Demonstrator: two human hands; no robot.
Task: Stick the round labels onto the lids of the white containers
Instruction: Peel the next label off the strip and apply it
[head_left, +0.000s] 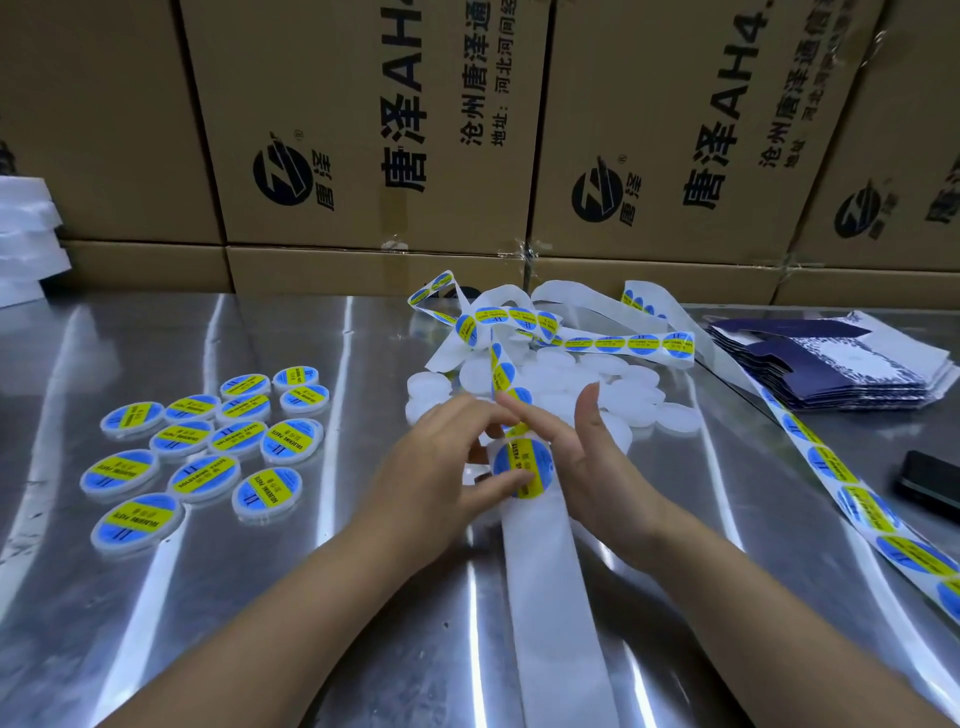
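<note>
A round blue and yellow label (522, 465) lies on the lid of a white container between my hands at the table's middle. My left hand (441, 467) curls round that container, thumb on the label's lower edge. My right hand (582, 457) is beside it with straight fingers, the index finger reaching over the label's top. The label strip (608, 343) loops behind, and its bare white backing (545, 571) runs toward me. Several unlabelled white containers (634, 405) are heaped behind my hands. Several labelled containers (208, 441) lie at the left.
Cardboard boxes (363, 130) wall off the back of the steel table (260, 623). A stack of dark blue flat cartons (831, 374) lies at the right, and a black phone (930, 480) sits near the right edge. More label strip (857, 509) trails down the right. White stacked material (26, 244) is at far left.
</note>
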